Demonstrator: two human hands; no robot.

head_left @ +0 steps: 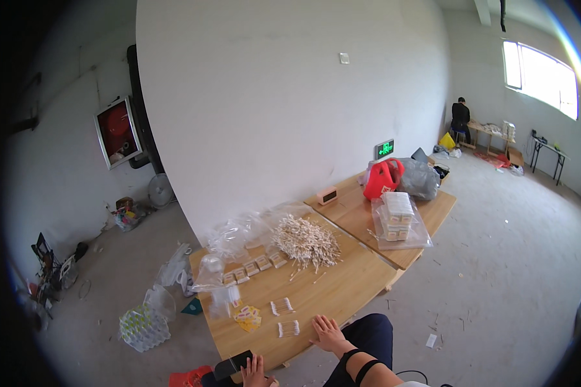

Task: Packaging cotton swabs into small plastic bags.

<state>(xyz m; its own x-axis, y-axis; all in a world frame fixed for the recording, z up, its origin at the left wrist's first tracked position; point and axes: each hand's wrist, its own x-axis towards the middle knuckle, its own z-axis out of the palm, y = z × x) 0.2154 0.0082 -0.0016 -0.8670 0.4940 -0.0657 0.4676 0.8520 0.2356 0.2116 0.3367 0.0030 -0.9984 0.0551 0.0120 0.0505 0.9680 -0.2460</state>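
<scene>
My right hand (pixel 328 334) lies on the near edge of the wooden table (pixel 342 290), fingers spread and holding nothing. Beside the table's near left corner is my left hand (pixel 254 373), its fingers stretched out next to a dark rectangular object (pixel 234 366); whether it touches that object I cannot tell. Two small rows of cotton swabs, an upper row (pixel 281 306) and a lower row (pixel 289 329), lie in front of my hands. Left of them are yellow printed cards (pixel 247 317). A large heap of loose cotton swabs (pixel 306 242) covers the table's far middle.
Several small packs (pixel 263 263) stand in a line beside clear plastic bags (pixel 232 235). On the adjoining table are stacked white packs (pixel 398 216), a red bag (pixel 383 179), a grey bag (pixel 419 179) and a pink clock (pixel 326 195). Another person (pixel 460 116) sits far right.
</scene>
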